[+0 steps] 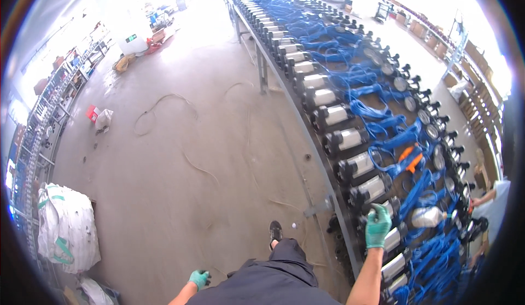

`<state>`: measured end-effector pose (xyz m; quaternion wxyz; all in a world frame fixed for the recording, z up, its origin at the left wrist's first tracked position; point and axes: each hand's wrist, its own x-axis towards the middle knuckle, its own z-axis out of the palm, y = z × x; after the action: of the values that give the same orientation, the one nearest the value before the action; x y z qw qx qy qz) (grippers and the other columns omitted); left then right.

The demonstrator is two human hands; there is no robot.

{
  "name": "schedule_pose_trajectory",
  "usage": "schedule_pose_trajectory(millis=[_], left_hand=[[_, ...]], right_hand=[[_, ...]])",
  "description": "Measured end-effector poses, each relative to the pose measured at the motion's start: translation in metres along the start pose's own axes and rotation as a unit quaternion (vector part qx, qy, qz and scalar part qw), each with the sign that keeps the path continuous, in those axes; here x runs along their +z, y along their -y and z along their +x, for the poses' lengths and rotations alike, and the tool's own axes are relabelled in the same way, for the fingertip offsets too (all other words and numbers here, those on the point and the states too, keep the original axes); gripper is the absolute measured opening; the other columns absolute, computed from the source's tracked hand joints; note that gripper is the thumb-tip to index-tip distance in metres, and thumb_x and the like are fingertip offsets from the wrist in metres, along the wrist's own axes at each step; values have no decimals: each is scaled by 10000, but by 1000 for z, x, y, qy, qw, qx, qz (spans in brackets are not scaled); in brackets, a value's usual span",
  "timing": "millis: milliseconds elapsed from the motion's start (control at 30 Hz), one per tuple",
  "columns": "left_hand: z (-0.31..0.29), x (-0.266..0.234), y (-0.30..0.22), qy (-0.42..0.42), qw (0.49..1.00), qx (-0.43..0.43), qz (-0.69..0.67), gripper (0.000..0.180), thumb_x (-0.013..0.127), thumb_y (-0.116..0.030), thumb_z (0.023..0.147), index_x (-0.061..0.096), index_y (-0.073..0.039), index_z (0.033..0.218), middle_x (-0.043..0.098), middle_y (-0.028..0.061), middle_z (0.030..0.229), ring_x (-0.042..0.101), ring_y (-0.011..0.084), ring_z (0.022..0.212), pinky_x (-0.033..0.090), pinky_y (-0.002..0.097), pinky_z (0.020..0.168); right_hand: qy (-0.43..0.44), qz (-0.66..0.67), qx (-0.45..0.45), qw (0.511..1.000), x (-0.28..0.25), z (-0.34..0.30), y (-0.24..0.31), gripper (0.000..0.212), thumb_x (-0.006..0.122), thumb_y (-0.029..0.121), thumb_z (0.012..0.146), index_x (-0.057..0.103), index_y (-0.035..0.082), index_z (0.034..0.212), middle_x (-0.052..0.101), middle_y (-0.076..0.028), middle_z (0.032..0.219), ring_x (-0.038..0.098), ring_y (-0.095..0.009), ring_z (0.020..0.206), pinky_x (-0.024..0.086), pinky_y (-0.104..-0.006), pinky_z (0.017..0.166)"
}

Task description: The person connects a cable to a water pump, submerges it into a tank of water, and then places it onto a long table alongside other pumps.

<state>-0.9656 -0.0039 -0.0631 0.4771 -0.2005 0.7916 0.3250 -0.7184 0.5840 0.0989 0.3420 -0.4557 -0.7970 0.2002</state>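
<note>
A long row of silver cylindrical pumps (357, 164) with black ends lies along the near edge of a bench, their blue cables (377, 108) coiled behind them. My right hand (378, 227), in a green glove, reaches over this edge. Its fingers are curled down at the black end of one pump (391, 206); the fingertips are partly hidden. My left hand (200, 279), gloved too, hangs by my left thigh with its fingers curled in, and nothing shows in it. Beyond my right hand, a white bottle (428, 216) lies among the cables, and an orange tool (411, 158) is farther up the bench.
At the right edge, another person's hand (484, 198) reaches to the bench's far side. The bench's metal edge (314, 146) runs beside my right leg. Loose cords (199, 168) lie on the floor. A white sack (68, 228) stands at left, before a shelf rack (41, 113).
</note>
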Motion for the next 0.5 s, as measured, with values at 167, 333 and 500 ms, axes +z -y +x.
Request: schedule_pose_trajectory(millis=[167, 333, 500], left_hand=[[40, -38, 19, -61, 996, 14, 56, 317, 604, -159, 975, 654, 76, 1183, 749, 179, 971, 739, 259, 817, 604, 369, 725], [149, -49, 28, -72, 996, -48, -18, 301, 606, -149, 970, 664, 72, 1167, 749, 187, 943, 738, 260, 802, 610, 377, 721], [249, -57, -67, -56, 998, -33, -11, 293, 605, -141, 971, 663, 74, 1162, 746, 190, 946, 737, 266, 794, 613, 388, 711]], right_hand=[[106, 101, -109, 983, 172, 124, 91, 189, 640, 37, 852, 712, 28, 1027, 704, -174, 977, 689, -339, 899, 550, -400, 817], [285, 143, -163, 934, 341, 202, 180, 235, 651, 44, 860, 701, 26, 1089, 716, -180, 1005, 706, -325, 905, 559, -385, 810], [426, 110, -141, 887, 509, 259, 198, 279, 647, 109, 906, 670, 38, 1175, 716, -193, 1048, 702, -338, 960, 551, -389, 848]])
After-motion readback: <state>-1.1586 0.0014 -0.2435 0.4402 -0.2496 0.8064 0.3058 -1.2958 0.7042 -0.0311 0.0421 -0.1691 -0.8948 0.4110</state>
